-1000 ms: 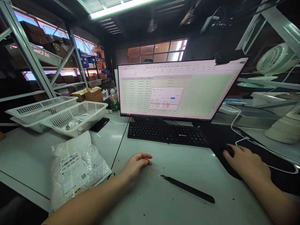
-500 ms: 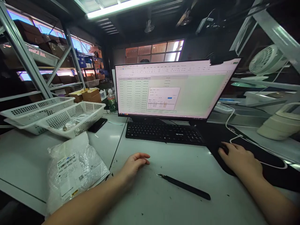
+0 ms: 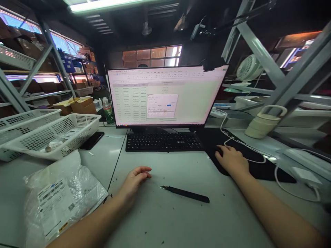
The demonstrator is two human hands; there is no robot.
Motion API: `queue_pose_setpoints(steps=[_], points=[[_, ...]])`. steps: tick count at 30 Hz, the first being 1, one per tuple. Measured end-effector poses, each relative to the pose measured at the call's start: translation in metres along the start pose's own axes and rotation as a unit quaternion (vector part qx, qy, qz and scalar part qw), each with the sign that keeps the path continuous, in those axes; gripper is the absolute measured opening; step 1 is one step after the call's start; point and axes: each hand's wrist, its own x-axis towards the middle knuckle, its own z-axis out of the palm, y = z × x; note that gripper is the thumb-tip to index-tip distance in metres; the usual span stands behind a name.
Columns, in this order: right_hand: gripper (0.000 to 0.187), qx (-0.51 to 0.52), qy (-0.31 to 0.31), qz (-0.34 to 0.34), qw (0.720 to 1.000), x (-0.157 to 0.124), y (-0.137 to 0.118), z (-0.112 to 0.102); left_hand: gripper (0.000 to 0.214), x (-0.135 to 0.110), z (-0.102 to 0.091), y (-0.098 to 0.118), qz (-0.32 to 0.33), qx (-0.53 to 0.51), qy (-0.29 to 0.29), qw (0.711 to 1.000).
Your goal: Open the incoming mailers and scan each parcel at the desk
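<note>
My right hand (image 3: 232, 161) rests over a black computer mouse (image 3: 219, 151), most of which its fingers hide, on a black mouse pad (image 3: 209, 137). On the tabletop, my left hand (image 3: 134, 179) lies on its side with loosely curled fingers, thumb apart from the index finger, holding nothing. A black craft knife (image 3: 187, 194) lies just right of it, blade tip toward that hand. Beyond both hands are a black keyboard (image 3: 165, 142) and a lit monitor (image 3: 191, 103) showing a spreadsheet with a dialog box. A clear bubble-wrap package (image 3: 85, 186) with a white label lies beside my left forearm.
White perforated baskets (image 3: 64, 137) stand at the left, a dark phone (image 3: 93, 140) next to them. A green-labelled bottle (image 3: 108, 112) stands left of the monitor. At right are a cream handled container (image 3: 263, 124), a white cable (image 3: 254, 148) and a small fan (image 3: 249, 68).
The view has turned to the right, so things appear further left and more of the right side shows. Both hands keep their poses, the right still on the mouse.
</note>
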Motion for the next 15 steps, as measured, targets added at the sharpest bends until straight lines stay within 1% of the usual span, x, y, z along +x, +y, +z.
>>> queue_pose_setpoints(steps=[4, 9, 15], points=[[0.051, 0.008, -0.003, 0.003, 1.0, -0.0003, 0.0016, 0.0011, 0.043, -0.0011, -0.0006, 0.0004, -0.011, 0.01, -0.003, 1.0], [0.049, 0.015, 0.026, -0.005, 1.0, -0.0016, 0.0018, 0.0029, 0.04, -0.0005, -0.0028, -0.0023, -0.007, -0.003, -0.005, 1.0], [0.049, 0.014, 0.025, -0.002, 1.0, -0.0025, 0.0009, 0.0019, 0.04, -0.0004, -0.0029, -0.0025, -0.006, -0.003, -0.005, 1.0]])
